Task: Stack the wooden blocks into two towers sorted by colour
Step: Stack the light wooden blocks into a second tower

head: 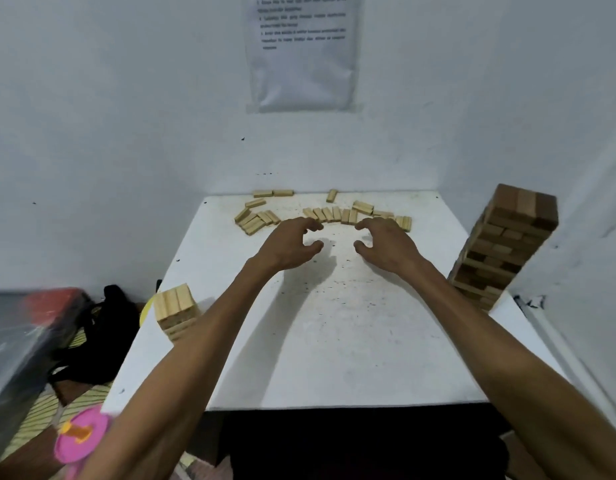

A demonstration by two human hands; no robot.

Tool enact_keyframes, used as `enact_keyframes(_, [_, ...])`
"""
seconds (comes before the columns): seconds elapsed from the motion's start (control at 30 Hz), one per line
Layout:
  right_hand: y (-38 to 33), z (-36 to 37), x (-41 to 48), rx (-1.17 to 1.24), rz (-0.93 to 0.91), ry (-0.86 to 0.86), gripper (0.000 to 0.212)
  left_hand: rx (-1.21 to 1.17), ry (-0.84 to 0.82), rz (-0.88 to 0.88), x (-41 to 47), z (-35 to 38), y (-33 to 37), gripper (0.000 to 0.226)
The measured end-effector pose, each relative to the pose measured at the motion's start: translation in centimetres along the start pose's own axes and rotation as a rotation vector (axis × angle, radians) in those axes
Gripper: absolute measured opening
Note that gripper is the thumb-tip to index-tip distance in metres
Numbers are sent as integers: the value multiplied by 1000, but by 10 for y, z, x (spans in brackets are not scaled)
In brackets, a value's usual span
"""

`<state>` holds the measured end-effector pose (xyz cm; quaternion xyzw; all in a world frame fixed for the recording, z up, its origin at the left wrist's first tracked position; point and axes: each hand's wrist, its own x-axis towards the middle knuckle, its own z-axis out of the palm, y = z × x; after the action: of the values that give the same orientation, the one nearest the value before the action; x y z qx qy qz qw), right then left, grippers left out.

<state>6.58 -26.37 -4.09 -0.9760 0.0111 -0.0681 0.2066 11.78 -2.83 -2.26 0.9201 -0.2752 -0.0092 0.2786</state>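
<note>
Two bare hands hover side by side over the white table [334,341], the left hand [288,244] and right hand [383,244] each with fingers half-curled and thumb held apart, gripping nothing. Loose pale blocks [329,215] lie scattered just beyond the fingertips, along the far edge. A short pale tower [176,311] stands at the table's left edge and a tall darker tower [504,244] at its right. Print on the wall sheet [301,64] is too blurred to read.

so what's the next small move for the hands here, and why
Probably close the left hand and right hand on the row of loose pale wooden blocks ahead of them. Both hands are empty, every loose block is pale, and the short pale tower at the left edge of the white table looks unfinished beside the tall darker brown tower.
</note>
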Motion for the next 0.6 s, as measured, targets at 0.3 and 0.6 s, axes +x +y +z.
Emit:
enact_keyframes(0.3, [36,25,34,-47,158,142,33,137,32,-13,89,41,-7,48])
enact_keyframes(0.6, [56,45,53,-45,126,359,19,240,-202,159,158,48,-12,61])
